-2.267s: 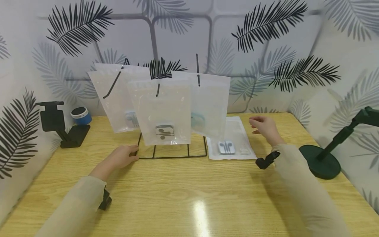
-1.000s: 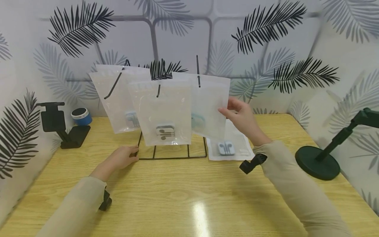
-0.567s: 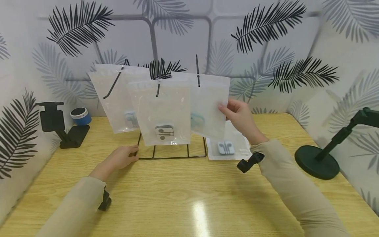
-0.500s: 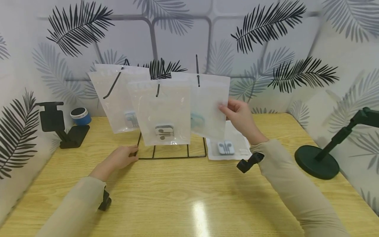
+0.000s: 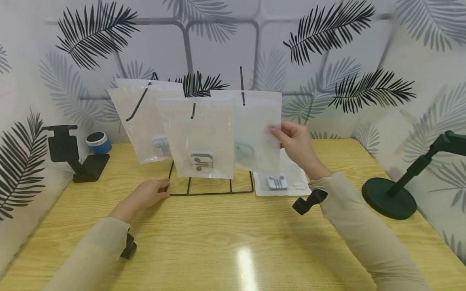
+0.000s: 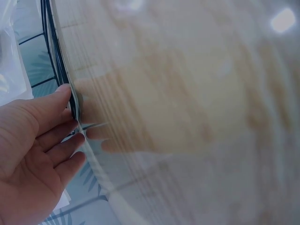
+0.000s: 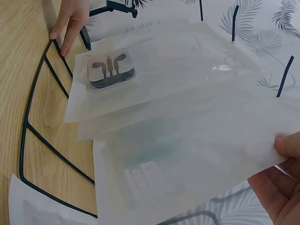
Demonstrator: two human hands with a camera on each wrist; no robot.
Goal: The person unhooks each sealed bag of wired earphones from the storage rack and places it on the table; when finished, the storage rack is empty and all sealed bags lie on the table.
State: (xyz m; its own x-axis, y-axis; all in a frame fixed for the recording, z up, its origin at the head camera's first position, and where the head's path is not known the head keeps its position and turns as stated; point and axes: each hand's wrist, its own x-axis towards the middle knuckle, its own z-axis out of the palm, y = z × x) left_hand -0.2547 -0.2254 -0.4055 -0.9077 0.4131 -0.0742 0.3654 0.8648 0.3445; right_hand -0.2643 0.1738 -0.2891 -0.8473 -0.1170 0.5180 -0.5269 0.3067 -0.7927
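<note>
My right hand [image 5: 296, 145] pinches the right edge of a white translucent bag [image 5: 260, 125], thumb in front and fingers behind. That bag hangs from the right hook of a black wire display rack [image 5: 211, 193]; something teal shows faintly inside it. My left hand [image 5: 149, 193] holds the near left side of the rack's base, with thumb and fingertips at the wire [image 6: 60, 61] in the left wrist view. A front bag [image 5: 204, 125] with cased earphones [image 5: 202, 160] hangs in the middle. More bags [image 5: 145, 139] hang on the left hook.
A similar bag [image 5: 299, 178] with cased earphones [image 5: 277, 182] lies flat on the wooden table [image 5: 204, 234], right of the rack. A black phone stand [image 5: 89, 167] and a blue round jar-like object [image 5: 99, 142] stand at left. A dark stand [image 5: 389, 198] with an arm is at right.
My right hand has moved left and up from beside the flat bag to pinch the right hanging bag's edge. That bag has since shifted slightly. My left hand has stayed on the rack.
</note>
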